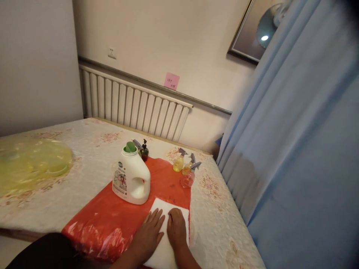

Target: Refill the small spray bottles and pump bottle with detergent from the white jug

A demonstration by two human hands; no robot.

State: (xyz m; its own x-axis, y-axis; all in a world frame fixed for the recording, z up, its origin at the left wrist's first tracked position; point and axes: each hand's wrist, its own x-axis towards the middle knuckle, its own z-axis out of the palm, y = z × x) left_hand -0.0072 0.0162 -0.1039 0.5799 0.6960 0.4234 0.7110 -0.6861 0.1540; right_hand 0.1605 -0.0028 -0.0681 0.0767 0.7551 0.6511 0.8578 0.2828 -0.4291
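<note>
left hand point(150, 231): fingers spread flat, pressing the white cloth point(168, 239)
right hand point(176, 228): fingers curled narrow on the cloth
cloth: on red sheet point(112, 216), near table edge
step: likely smoothing; next needs even pressure outward

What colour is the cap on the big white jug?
Green; the cap of the white jug shows clearly in the head view.

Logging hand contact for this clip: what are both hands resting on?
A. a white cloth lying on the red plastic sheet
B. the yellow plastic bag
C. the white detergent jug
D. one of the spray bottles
A: the left hand and right hand both lie flat on the white cloth spread over the red plastic sheet, just in front of the detergent jug, which neither hand touches.
</note>
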